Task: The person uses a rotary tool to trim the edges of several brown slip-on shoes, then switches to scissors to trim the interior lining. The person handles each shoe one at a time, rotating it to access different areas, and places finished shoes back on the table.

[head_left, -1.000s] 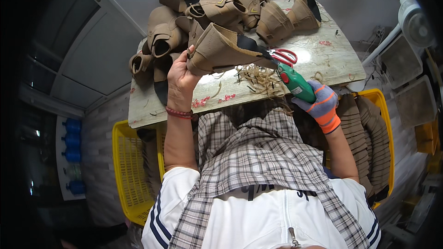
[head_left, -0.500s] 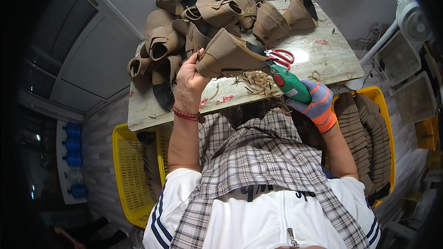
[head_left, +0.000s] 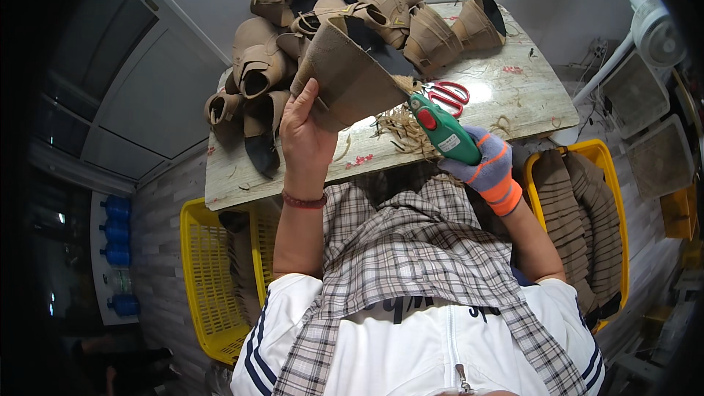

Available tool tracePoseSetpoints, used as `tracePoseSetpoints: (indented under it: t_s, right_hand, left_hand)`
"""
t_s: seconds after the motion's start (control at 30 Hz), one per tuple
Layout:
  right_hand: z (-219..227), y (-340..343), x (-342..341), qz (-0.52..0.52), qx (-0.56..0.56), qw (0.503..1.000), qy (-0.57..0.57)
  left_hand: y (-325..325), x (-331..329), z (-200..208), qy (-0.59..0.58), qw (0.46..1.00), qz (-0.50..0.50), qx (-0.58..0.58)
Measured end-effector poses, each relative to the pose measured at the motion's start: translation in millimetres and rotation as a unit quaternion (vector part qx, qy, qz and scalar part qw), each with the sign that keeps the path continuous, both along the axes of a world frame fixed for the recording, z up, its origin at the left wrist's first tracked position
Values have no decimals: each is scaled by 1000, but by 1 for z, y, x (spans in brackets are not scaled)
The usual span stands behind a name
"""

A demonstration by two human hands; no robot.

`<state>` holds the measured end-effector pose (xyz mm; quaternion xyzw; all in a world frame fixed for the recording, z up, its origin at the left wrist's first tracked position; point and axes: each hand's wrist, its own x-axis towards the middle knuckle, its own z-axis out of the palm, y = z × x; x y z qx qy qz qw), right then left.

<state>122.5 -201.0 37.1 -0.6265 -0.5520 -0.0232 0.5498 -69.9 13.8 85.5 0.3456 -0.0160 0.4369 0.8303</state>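
Note:
My bare left hand grips a brown boot upper by its left part, thumb on the near face and the other fingers hidden behind. The piece is held up over the table, its dark lining showing at the top. My right hand, in a grey and orange knit glove, is closed around a green handheld electric cutter with a red button. The cutter's head meets the right corner of the upper; its blade is too small to make out. Just beyond lie red-handled scissors and a heap of thin brown trimmings.
Several more brown boot uppers are piled along the back and left of the pale table. Yellow baskets stand at left and right, the right one packed with brown pieces. A white fan stands at far right.
The boot upper has been turned, its broad side now facing me and its lining showing at the top. My right hand and the cutter have shifted slightly left.

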Motion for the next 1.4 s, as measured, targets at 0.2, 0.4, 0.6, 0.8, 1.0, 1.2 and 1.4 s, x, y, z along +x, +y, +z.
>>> tracePoseSetpoints:
  t_s: [0.2,0.4,0.6,0.8,1.0,1.2,1.4]
  right_hand:
    - [5,8,-9,59,-37,984,162]
    - [-1,0,10,44,-27,961,272]
    - [-19,-18,25,-15,-8,959,282]
    - [-23,-48,46,-132,-16,968,212]
    - [-21,-48,27,-165,-26,962,214]
    - [-35,-35,1,-174,-23,936,305]
    - [-60,-23,0,-146,28,943,299]
  left_hand:
    - [-9,1,-5,49,987,42,150]
    - [40,21,22,293,706,330,554]
    - [177,59,83,447,341,475,677]
    - [145,146,-1,190,830,373,369]
    - [110,196,-119,364,927,75,-50]
    - [149,220,-110,401,913,46,-64]
    - [104,233,-77,284,957,12,61]
